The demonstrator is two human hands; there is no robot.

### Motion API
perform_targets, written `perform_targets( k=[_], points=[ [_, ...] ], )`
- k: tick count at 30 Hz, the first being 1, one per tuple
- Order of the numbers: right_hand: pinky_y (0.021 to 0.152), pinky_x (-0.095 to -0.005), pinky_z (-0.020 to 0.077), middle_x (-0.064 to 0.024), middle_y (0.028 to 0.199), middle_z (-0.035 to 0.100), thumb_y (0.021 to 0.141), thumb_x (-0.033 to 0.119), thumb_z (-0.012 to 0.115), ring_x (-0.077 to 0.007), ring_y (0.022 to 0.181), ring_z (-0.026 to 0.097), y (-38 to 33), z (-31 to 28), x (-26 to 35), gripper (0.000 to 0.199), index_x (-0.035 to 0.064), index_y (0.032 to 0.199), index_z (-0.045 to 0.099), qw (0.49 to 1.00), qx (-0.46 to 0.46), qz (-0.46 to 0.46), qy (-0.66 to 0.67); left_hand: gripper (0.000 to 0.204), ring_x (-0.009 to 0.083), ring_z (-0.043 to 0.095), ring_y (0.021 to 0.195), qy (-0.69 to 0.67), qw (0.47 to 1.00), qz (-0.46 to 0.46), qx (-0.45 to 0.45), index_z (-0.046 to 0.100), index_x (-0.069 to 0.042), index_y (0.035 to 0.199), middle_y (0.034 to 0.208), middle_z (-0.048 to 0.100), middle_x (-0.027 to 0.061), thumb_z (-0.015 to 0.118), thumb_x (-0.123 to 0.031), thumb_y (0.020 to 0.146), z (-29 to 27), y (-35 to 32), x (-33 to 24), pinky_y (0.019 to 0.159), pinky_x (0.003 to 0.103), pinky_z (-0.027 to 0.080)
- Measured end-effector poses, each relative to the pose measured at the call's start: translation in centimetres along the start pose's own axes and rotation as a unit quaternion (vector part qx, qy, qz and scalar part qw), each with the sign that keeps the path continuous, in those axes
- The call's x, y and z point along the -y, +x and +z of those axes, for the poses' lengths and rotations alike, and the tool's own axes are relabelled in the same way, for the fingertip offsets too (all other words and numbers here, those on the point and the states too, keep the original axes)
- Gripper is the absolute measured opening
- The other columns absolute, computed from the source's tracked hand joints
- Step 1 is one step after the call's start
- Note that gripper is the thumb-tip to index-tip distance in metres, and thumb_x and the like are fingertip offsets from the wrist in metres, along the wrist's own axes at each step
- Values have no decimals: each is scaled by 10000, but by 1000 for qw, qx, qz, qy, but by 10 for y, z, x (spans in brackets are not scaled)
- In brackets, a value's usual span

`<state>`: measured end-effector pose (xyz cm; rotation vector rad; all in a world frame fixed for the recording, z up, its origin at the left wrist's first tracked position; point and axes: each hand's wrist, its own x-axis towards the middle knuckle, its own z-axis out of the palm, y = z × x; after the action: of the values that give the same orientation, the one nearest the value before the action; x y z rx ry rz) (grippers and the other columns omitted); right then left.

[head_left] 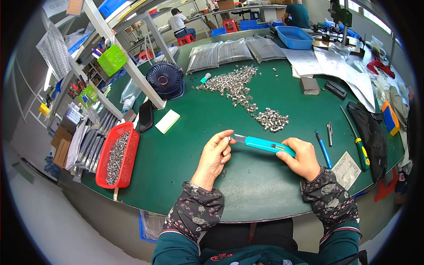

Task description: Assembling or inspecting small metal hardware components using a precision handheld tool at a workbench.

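Note:
My right hand (302, 157) is wrapped round the handle of a teal utility knife (265, 145), its blade (240, 138) out and pointing left. Pinched between the thumb and fingers of my left hand (214, 155) is a small silvery metal part (229, 138), mostly hidden by the fingertips. The blade's tip is at or very close to this part; whether they touch I cannot tell. Beyond my hands lies a small heap of short metal sleeves (272, 120), which trails back into a larger pile (234, 84) on the green tabletop (194, 119).
A red basket (135, 145) of small metal parts stands at the left edge, near a phone (146, 116) and a blue fan (165, 79). On the right lie a blue pen (323, 149), a screwdriver (363, 152) and a black pouch (369, 137). Bagged rods (234, 51) line the back.

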<state>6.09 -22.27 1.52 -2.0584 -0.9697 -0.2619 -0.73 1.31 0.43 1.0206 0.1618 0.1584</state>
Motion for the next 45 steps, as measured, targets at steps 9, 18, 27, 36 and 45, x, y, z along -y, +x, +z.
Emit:
perform_targets(
  k=[9, 18, 27, 36, 45],
  points=[
    [543, -362, 426, -133, 697, 566, 709, 282, 614, -294, 615, 554, 0, -1, 1, 283, 12, 782, 572, 999, 39, 6, 11, 151, 37, 369, 505, -29, 1000, -12, 3, 518, -22, 931, 732, 487, 27, 462, -149, 871, -6, 1, 3, 363, 146, 264],
    [540, -363, 427, -129, 697, 568, 712, 290, 610, -293, 609, 553, -1, -1, 3, 288, 14, 786, 578, 998, 61, 25, 11, 158, 25, 348, 465, 20, 1000, -7, -15, 528, -31, 884, 664, 469, 1, 478, -180, 866, 1, -1, 3, 357, 138, 250],
    [512, -344, 423, -116, 673, 552, 694, 233, 639, -276, 582, 547, -1, 0, 11, 241, 20, 777, 561, 996, -47, -54, -50, 159, 28, 349, 482, -18, 999, -37, -16, 523, -31, 864, 690, 474, 10, 475, -183, 868, -7, -1, 5, 355, 142, 248],
    [519, -345, 421, -121, 663, 561, 742, 286, 594, -275, 579, 551, -2, 2, 2, 269, 18, 770, 581, 1000, 17, 4, 4, 104, 59, 389, 550, -91, 996, -20, 13, 513, -50, 912, 756, 495, 28, 488, -133, 855, -1, 0, 0, 407, 159, 301],
    [536, -349, 425, -126, 639, 573, 759, 335, 570, -267, 588, 563, 0, -2, 3, 314, 24, 776, 601, 993, 76, 78, 46, 99, 50, 375, 533, -38, 999, 25, 28, 507, -43, 928, 773, 505, 35, 504, -88, 839, -4, 3, 4, 401, 156, 296]
  ],
)
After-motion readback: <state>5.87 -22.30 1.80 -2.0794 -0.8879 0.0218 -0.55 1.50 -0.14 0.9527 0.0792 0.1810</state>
